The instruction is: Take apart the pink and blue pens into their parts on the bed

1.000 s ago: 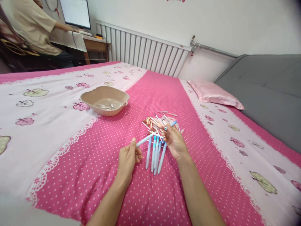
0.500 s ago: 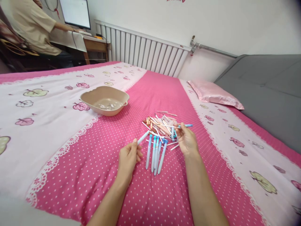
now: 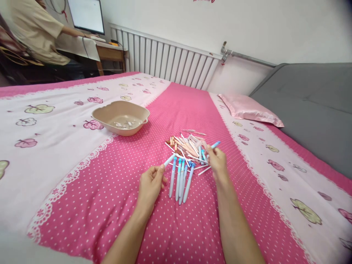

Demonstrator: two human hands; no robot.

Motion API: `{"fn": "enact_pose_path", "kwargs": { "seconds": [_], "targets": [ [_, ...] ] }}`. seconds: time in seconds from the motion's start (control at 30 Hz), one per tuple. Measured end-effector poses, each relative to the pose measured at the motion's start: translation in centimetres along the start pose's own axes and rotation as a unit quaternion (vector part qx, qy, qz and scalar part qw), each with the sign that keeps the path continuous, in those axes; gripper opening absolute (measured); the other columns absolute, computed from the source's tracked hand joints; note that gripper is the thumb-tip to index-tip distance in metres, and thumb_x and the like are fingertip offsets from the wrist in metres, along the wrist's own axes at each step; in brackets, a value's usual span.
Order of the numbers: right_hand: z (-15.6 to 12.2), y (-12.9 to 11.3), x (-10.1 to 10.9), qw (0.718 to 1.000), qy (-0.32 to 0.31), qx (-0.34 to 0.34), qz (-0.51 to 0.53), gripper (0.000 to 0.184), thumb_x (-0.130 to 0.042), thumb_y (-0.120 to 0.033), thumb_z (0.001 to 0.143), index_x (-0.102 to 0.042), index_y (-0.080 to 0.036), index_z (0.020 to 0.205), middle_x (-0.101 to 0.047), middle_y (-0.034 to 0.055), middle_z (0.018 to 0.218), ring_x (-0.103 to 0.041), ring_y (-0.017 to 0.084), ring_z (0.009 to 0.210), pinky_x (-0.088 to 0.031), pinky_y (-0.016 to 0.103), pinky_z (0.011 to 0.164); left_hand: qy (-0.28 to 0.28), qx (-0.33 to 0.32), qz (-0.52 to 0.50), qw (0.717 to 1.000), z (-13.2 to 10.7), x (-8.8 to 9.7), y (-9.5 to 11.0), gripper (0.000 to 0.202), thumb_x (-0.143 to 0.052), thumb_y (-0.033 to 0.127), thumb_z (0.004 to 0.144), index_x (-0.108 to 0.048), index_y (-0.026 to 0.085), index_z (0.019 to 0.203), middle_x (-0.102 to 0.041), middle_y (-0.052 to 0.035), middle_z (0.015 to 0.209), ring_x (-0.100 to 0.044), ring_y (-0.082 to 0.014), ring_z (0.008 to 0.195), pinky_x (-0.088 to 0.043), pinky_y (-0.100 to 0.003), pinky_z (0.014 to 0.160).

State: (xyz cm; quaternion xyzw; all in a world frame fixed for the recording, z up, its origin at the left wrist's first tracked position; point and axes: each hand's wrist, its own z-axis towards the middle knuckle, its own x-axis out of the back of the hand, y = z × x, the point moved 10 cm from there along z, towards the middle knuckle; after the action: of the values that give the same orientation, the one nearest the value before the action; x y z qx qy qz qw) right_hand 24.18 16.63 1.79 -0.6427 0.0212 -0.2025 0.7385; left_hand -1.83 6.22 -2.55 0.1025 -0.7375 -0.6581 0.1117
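Note:
My left hand (image 3: 151,180) pinches a pale blue pen barrel (image 3: 169,160) between thumb and fingers, its tip pointing up to the right. My right hand (image 3: 217,159) is closed around a blue pen piece (image 3: 216,144), whose blue end sticks out above the fingers; its lower part is mostly hidden. Several light blue pens (image 3: 180,179) lie side by side between my hands. Behind them is a loose pile of pen parts (image 3: 189,146): white sticks, pinkish barrels, brown-ended pieces and some blue ones.
A beige plastic basin (image 3: 121,110) with small pale pieces in it stands at the left on the pink dotted bedspread (image 3: 187,106). A pink pillow (image 3: 250,110) lies at the right by a grey headboard (image 3: 308,99). A person (image 3: 35,33) sits at a desk at the far left.
My right hand has turned, tilting the blue piece from nearly level to slanting up to the right. My left hand still holds its barrel, almost unmoved.

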Motion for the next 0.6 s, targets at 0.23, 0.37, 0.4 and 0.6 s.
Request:
{"fn": "enact_pose_path", "kwargs": {
  "seconds": [0.23, 0.37, 0.4, 0.6],
  "targets": [
    [-6.3, -1.9, -9.3, 0.942, -0.324, -0.072, 0.055, 0.042, -0.064, -0.056, 0.063, -0.059, -0.015, 0.068, -0.058, -0.0017, 0.056, -0.041, 0.006, 0.039, -0.030, 0.020, 0.041, -0.008, -0.006, -0.034, 0.999, 0.1, -0.3, 0.2, 0.041, -0.057, 0.053, 0.073, -0.059, 0.012, 0.081, -0.057, 0.0005, 0.054, -0.042, -0.0072, 0.040, -0.031, -0.018, 0.041],
    [-8.0, -2.1, -10.9, 0.928, -0.348, -0.103, 0.090, 0.040, -0.066, -0.053, 0.063, -0.061, -0.014, 0.071, -0.062, 0.0000, 0.062, -0.043, 0.005, 0.040, -0.032, 0.018, 0.041, -0.012, -0.024, -0.012, 1.000, 0.0, -0.5, 0.7, 0.042, -0.058, 0.053, 0.071, -0.064, 0.011, 0.075, -0.053, 0.0014, 0.052, -0.040, -0.0074, 0.042, -0.030, -0.019, 0.042],
    [-8.0, -1.9, -10.9, 0.930, -0.340, -0.108, 0.091, 0.040, -0.066, -0.053, 0.063, -0.060, -0.014, 0.070, -0.061, -0.0004, 0.060, -0.043, 0.005, 0.040, -0.032, 0.018, 0.040, -0.015, -0.030, 0.004, 0.999, 0.0, -0.5, 0.8, 0.042, -0.058, 0.052, 0.071, -0.066, 0.012, 0.073, -0.053, 0.0013, 0.052, -0.041, -0.0077, 0.043, -0.030, -0.019, 0.043],
    [-9.5, -1.7, -12.0, 0.910, -0.386, -0.120, 0.086, 0.038, -0.066, -0.052, 0.065, -0.061, -0.014, 0.066, -0.056, -0.0027, 0.054, -0.047, 0.006, 0.045, -0.036, 0.017, 0.043, -0.040, -0.078, 0.080, 0.993, -0.6, -1.3, 1.7, 0.038, -0.055, 0.049, 0.076, -0.070, 0.014, 0.076, -0.063, -0.0018, 0.062, -0.051, -0.0124, 0.054, -0.036, -0.021, 0.051]
  ]
}}
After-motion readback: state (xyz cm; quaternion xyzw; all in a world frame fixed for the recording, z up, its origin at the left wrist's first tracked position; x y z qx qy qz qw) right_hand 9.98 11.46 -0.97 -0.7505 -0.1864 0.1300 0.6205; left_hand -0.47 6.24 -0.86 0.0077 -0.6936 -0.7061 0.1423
